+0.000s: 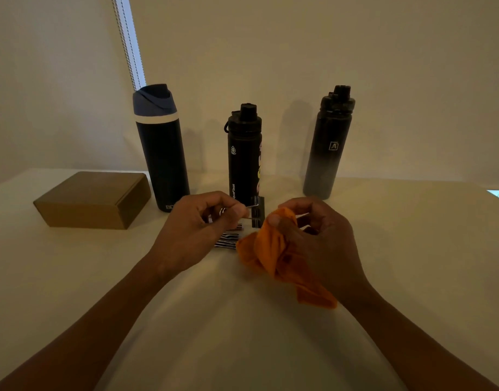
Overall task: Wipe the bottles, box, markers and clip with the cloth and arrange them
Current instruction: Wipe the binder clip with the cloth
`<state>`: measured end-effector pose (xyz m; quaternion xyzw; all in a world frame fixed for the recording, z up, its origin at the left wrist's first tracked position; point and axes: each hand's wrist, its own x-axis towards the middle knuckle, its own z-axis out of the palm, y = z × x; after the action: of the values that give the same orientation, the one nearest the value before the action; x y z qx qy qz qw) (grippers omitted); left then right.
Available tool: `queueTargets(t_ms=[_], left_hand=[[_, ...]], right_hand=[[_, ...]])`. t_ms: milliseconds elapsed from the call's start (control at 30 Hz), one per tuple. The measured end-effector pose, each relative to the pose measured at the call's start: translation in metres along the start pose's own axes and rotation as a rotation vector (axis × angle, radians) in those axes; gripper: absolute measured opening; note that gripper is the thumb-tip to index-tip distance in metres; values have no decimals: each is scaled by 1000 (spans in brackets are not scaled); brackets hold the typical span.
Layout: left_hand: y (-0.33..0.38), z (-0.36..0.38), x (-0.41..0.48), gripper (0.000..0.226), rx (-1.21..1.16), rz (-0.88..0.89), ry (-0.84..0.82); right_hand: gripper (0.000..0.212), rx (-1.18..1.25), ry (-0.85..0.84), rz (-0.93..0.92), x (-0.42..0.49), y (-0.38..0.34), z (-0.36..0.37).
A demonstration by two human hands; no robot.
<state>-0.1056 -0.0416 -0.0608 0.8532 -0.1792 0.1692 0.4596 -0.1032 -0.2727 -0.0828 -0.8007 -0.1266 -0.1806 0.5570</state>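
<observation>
Clip (pixel 257 211) pinched by its wire handle in left hand (pixel 199 221); right hand (pixel 324 235), at three o'clock, grips cloth (pixel 271 249). Hard rubbing could twist it loose onto markers (pixel 228 240).

I see my left hand (pixel 199 221) pinching the binder clip (pixel 256 213) by its wire handles, my right hand (pixel 321 241) gripping the orange cloth (pixel 271 249) beside it, three bottles (pixel 244 153) standing behind.

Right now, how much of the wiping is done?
I can't see what's wiped, but the bottles stand in a row, with the box beside them. The left hand pinches the clip; the right hand holds the cloth beside it. The markers lie underneath, maybe next.
</observation>
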Motion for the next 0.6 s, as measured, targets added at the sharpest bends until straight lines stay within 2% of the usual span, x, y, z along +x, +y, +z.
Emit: queueTargets(t_ms=[233,400,600], left_hand=[[1,4,-2,21,103,21,77],[8,8,-5,7,128,11,27],[10,16,-7,11,139,-4,-71]], right_hand=[[22,-58,-149,-79,-3,-1,4],[24,-68,-89,-56,-5,1,4],[17,17,17,-40,-5,-7,3]])
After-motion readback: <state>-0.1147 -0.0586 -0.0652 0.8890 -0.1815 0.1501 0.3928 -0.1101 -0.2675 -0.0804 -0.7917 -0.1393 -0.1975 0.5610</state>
